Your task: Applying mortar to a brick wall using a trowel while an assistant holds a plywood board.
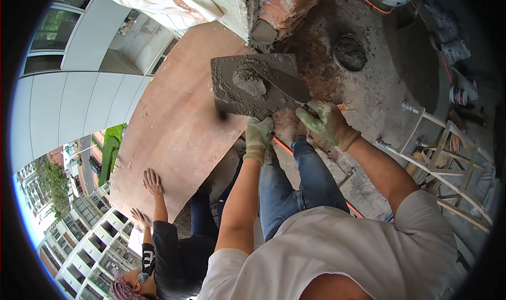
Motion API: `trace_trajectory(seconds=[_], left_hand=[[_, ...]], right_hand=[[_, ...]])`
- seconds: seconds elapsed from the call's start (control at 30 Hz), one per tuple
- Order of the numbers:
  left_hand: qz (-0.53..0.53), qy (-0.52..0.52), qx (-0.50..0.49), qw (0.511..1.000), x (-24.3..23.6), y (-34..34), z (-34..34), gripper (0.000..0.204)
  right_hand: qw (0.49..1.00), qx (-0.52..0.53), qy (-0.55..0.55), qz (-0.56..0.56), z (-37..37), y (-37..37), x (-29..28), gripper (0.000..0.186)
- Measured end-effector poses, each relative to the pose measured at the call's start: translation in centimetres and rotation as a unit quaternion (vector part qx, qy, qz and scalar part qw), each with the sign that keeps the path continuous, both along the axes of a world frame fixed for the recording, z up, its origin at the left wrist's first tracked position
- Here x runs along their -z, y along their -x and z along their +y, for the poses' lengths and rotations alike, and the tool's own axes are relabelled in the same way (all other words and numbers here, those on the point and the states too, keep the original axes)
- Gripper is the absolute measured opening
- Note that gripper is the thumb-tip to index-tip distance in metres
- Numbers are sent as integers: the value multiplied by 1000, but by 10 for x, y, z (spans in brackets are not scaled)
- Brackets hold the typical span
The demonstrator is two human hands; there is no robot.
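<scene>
My left hand (259,136), in a pale green work glove, is closed at the near edge of a flat rectangular mortar hawk (224,84). Its grip on the handle is mostly hidden. Wet grey mortar (249,83) coats the hawk and rises in a lump near the middle. A trowel (289,85) lies across the hawk's right side, its blade tip close to the lump. Fingers wrapped round the trowel's handle, my gloved right hand (328,123) is just off the hawk's right corner. Beyond the hawk is the rough, broken brick end of a wall (284,7).
A large plywood sheet (174,115) spans the left, beside a drop to the street. A co-worker's two hands (153,183) rest on it. A mortar bucket (350,52) stands to the right, with a wooden ladder-like frame (443,168) and bags (456,52) farther right.
</scene>
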State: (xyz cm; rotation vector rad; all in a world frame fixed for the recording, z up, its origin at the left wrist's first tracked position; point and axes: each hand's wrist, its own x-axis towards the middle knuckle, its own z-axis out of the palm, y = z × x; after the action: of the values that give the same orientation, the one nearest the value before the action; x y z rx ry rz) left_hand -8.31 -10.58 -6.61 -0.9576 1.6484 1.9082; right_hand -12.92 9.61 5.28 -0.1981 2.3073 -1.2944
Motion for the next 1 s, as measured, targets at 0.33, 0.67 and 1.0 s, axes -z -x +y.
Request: trace_trajectory(seconds=[0.33, 0.67, 1.0], left_hand=[[96, 164, 258, 947, 7, -49, -36, 29], [36, 117, 43, 992, 68, -113, 1, 14], [-96, -46, -65, 992, 71, -85, 17, 11]], right_hand=[[945, -204, -173, 189, 58, 39, 44, 37], [948, -155, -96, 260, 70, 165, 154, 33], [945, -232, -186, 136, 130, 233, 101, 31]])
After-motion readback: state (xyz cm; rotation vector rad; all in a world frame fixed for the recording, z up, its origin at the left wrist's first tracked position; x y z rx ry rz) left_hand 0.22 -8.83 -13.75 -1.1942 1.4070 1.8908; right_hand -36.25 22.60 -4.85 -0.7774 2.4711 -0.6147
